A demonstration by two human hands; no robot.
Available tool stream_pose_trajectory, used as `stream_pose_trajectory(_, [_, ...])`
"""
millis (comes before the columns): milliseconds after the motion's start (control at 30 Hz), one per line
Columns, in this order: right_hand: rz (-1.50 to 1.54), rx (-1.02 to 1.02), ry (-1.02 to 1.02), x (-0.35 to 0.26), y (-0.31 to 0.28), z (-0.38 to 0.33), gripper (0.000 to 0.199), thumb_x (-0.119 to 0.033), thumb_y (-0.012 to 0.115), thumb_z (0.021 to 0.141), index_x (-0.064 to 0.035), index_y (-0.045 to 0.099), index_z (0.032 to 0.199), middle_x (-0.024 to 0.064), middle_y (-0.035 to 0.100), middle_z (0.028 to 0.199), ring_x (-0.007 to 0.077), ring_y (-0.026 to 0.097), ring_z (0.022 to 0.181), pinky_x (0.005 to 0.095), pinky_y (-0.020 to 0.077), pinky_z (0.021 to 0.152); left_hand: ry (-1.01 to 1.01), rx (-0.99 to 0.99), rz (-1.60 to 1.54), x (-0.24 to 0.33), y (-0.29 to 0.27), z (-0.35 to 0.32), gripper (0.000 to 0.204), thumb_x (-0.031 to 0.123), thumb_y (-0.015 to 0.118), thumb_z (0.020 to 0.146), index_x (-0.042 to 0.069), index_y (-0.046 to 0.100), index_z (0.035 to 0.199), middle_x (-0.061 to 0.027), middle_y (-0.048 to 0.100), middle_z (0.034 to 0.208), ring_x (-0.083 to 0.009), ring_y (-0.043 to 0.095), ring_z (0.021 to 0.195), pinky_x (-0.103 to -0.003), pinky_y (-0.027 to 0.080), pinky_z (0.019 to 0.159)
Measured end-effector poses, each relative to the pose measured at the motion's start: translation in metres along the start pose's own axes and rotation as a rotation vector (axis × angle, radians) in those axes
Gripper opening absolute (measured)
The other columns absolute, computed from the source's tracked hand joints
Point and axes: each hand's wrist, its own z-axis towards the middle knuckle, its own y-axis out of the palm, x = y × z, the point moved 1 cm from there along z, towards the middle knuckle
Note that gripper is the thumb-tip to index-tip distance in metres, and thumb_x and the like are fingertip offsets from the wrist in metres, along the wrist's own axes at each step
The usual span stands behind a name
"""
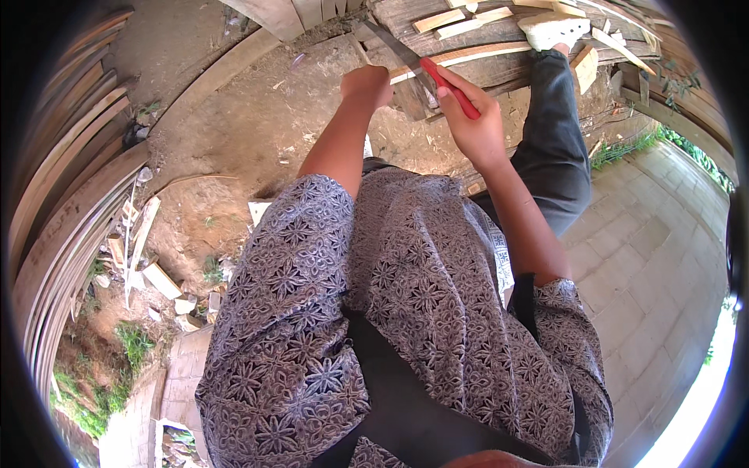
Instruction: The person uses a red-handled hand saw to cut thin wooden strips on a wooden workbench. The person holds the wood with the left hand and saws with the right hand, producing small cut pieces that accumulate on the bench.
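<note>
Since the handsaw (400, 51) looks light but springy, its red handle (460, 98) at one o'clock suits gripping: right hand (477, 131) clamps fingers there; left hand (367, 86), cannot tell.

Weathered planks (499, 36) — wood offcuts (438, 20), white shoe (550, 31)

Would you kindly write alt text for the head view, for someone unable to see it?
A person's right hand holds a red-handled saw across a wooden strip, the left hand gripping the strip's end. A white-shod foot rests on planks.
</note>
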Motion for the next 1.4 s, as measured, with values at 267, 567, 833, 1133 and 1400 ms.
stream_pose_trajectory(267, [0.007, -0.031, 0.03, 0.011, -0.003, -0.003, 0.034, -0.017, 0.066, 0.095, -0.0085, 0.068, 0.128, 0.0086, 0.073, 0.093, 0.0078, 0.058, 0.074, 0.0251, 0.0493, 0.069, -0.003, -0.041, 0.024, 0.001, -0.006, 0.001, 0.029, 0.017, 0.059, 0.086, 0.006, 0.075, 0.107, -0.0166, 0.074, 0.105, -0.0337, 0.073, 0.098, -0.045, 0.059, 0.082])
stream_pose_trajectory(567, [-0.028, -0.088, 0.184, -0.048, -0.065, -0.086, 0.036, -0.006, 0.061, 0.098, 0.0016, 0.061, 0.134, 0.0124, 0.071, 0.114, 0.0124, 0.065, 0.102, 0.0255, 0.0488, 0.09, 0.045, 0.019, 0.028, -0.002, 0.0, 0.004, 0.025, 0.018, 0.061, 0.087, 0.006, 0.076, 0.103, -0.0179, 0.074, 0.105, -0.0353, 0.073, 0.098, -0.046, 0.059, 0.082])
stream_pose_trajectory(833, [-0.042, -0.099, 0.209, -0.059, -0.079, -0.096, 0.036, -0.008, 0.061, 0.099, 0.0008, 0.061, 0.134, 0.0137, 0.071, 0.118, 0.0138, 0.065, 0.106, 0.0274, 0.0491, 0.093, 0.012, 0.038, 0.041, -0.004, 0.005, 0.002, 0.027, 0.026, 0.065, 0.089, 0.007, 0.075, 0.106, -0.0171, 0.074, 0.106, -0.0347, 0.072, 0.099, -0.046, 0.059, 0.082])
stream_pose_trajectory(1133, [0.103, 0.041, 0.068, 0.036, 0.02, 0.026, 0.033, -0.015, 0.067, 0.095, -0.0048, 0.068, 0.127, 0.0142, 0.075, 0.11, 0.0153, 0.068, 0.105, 0.0288, 0.0513, 0.09, -0.03, -0.073, 0.02, 0.004, -0.01, 0.002, 0.026, 0.021, 0.063, 0.089, 0.01, 0.074, 0.11, -0.0148, 0.074, 0.108, -0.0333, 0.072, 0.1, -0.046, 0.059, 0.083])
stream_pose_trajectory(1400, [0.043, -0.035, 0.298, -0.038, -0.077, -0.11, 0.037, -0.008, 0.058, 0.101, 0.0037, 0.058, 0.136, 0.0126, 0.068, 0.124, 0.0132, 0.063, 0.11, 0.0257, 0.0474, 0.095, 0.01, 0.016, 0.007, -0.003, 0.004, 0.009, 0.025, 0.018, 0.063, 0.088, 0.01, 0.075, 0.109, -0.0152, 0.073, 0.112, -0.0341, 0.071, 0.103, -0.045, 0.058, 0.085])
